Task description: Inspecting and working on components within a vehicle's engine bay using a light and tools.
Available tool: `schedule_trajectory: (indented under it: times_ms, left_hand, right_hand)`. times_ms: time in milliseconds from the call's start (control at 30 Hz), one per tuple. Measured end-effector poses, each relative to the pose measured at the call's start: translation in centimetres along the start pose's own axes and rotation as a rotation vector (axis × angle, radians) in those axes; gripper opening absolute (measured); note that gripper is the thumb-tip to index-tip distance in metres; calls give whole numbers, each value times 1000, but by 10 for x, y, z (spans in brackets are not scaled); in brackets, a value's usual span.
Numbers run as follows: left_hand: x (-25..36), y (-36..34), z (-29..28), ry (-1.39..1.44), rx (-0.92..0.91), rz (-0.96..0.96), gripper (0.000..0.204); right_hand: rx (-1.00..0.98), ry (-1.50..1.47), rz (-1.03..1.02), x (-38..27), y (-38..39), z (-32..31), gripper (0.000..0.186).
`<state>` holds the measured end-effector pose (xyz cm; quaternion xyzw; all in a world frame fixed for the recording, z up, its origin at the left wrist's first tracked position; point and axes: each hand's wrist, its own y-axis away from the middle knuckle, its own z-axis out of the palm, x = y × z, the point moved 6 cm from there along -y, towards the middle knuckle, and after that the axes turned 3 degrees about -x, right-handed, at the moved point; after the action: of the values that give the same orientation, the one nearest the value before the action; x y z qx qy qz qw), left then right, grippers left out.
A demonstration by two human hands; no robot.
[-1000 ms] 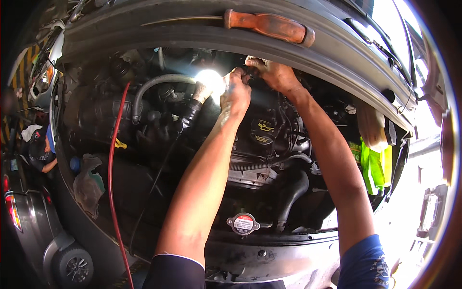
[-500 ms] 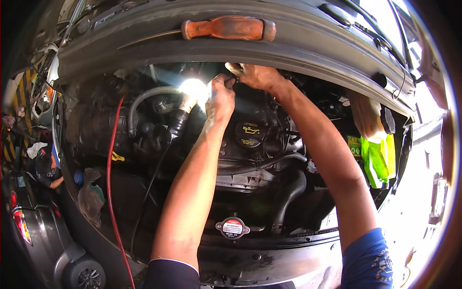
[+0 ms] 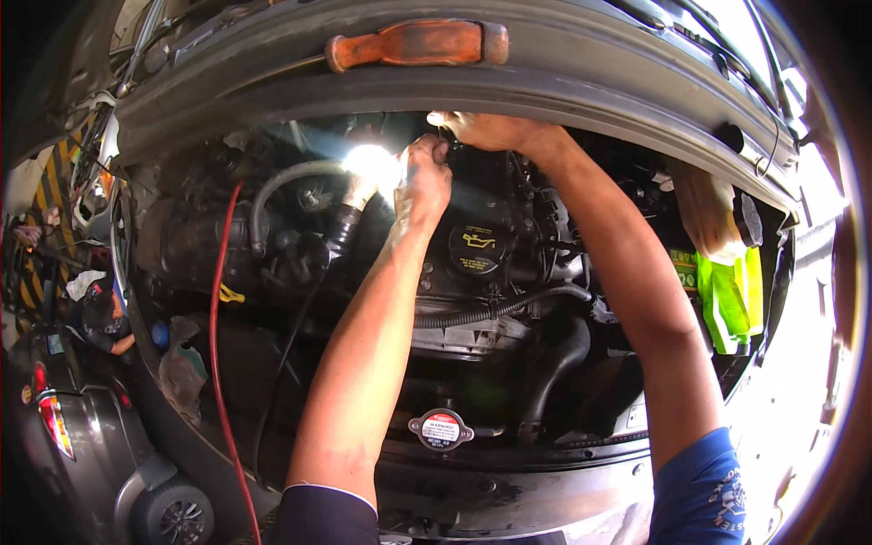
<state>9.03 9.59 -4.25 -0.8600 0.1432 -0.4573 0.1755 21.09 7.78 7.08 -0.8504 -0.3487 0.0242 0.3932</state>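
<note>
Both my arms reach over the engine [image 3: 472, 295] to its far side. My left hand [image 3: 423, 186] is closed, thumb and fingertips pinched together just beside a lit bulb work lamp [image 3: 368, 165]. Right beside it, under the edge of the metal cowl [image 3: 581, 95], my right hand [image 3: 490, 133] has its fingers bent and closed. Whatever lies between the fingertips of either hand is too small and dark to make out. Below and right of the left hand is the black oil filler cap [image 3: 476, 247]. An orange-handled screwdriver [image 3: 427, 44] lies on the cowl above the hands.
A red hose [image 3: 218, 363] and the lamp's dark cord run down at left, near a yellow dipstick loop [image 3: 231, 294]. The radiator cap [image 3: 441, 429] is in front. A green-yellow bottle [image 3: 729, 304] stands at right. Another person [image 3: 102, 313] and a dark car [image 3: 82, 427] are at far left.
The view has shifted slightly, so the engine bay sits a little further right. Both hands stay close together at the same spot, the fingers only slightly moved.
</note>
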Motion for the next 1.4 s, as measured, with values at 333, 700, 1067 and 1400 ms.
schedule_trajectory:
  times_ms: [333,700,1067,1400]
  left_hand:
    - [-1,-2,3,37,-50,60,23]
    - [-2,5,6,-102,142,317,33]
    - [-17,-8,18,346,-8,-43,13]
    - [-2,0,1,78,-47,14,14]
  right_hand:
    - [54,-43,16,-5,-5,1,15]
    - [-138,164,221,-11,-5,39,17]
    - [-24,29,103,-1,2,14,20]
    - [81,60,-22,-5,-4,-6,17]
